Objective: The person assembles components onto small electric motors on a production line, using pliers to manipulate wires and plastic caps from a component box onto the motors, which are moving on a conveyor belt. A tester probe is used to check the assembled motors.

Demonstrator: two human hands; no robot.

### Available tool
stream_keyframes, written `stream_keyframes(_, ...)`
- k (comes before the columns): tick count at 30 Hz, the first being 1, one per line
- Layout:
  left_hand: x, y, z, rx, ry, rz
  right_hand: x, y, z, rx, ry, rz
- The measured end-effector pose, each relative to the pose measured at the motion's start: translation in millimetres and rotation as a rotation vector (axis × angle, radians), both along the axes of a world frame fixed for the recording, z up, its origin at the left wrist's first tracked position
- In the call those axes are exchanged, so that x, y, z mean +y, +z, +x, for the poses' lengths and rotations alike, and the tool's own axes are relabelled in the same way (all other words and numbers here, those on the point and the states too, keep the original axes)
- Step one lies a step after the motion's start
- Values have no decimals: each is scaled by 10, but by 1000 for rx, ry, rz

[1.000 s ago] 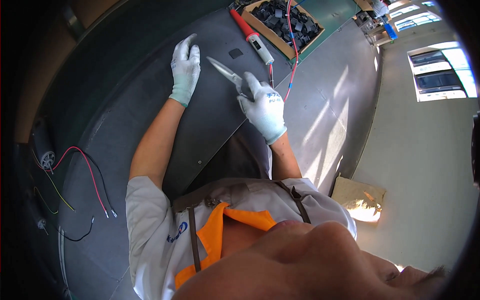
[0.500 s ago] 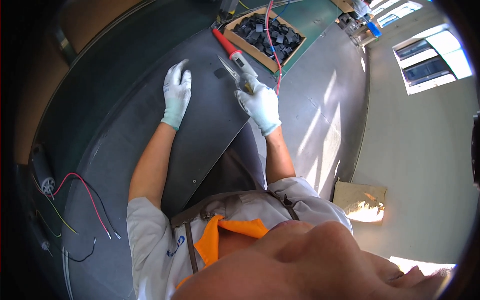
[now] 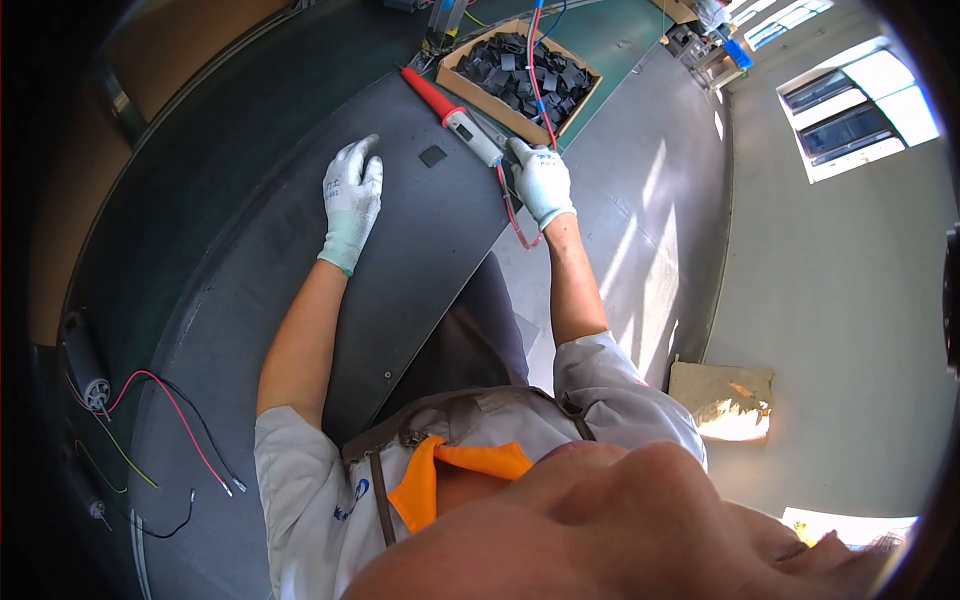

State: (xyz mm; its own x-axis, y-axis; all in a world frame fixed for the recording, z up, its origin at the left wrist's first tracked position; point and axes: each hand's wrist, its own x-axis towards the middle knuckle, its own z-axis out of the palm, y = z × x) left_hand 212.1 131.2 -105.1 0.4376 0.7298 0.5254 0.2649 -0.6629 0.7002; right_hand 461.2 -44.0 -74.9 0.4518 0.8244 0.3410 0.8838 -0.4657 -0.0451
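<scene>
My left hand (image 3: 351,195), in a white coated glove, rests on the dark tabletop with its thumb apart from its fingers, holding nothing. At the table's right edge my gloved right hand (image 3: 543,182) is closed at the handle end of the scissors (image 3: 489,129); its fingers partly hide the handles. The scissors lie alongside a red-and-grey handheld probe (image 3: 470,136) with a red lead. Between my hands, nearer the probe, a small black square piece (image 3: 433,156) lies flat on the table.
An open cardboard box (image 3: 597,92) of black square pieces stands beyond the probe. Red and blue leads (image 3: 534,60) hang across it. At the left lies a cylindrical motor (image 3: 84,365) with loose wires (image 3: 195,430). Sunlit floor stretches to the right.
My right hand has moved away and slightly right with the scissors, from over the table to beside the probe. The black square now shows fully. My left hand has hardly moved.
</scene>
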Motion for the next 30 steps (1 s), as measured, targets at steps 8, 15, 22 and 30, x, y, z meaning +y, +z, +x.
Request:
stream_keyframes(8,3,25,69,-13,8,51,55,91,-135,-87,-2,-35)
stream_keyframes(15,17,-10,54,-15,19,49,46,70,-191,-145,22,223)
stream_keyframes(22,38,-39,60,-17,17,13,376,571,-1037,87,551,332)
stream_keyframes(30,568,83,-640,267,152,188,1662,613,-1066,-22,752,21)
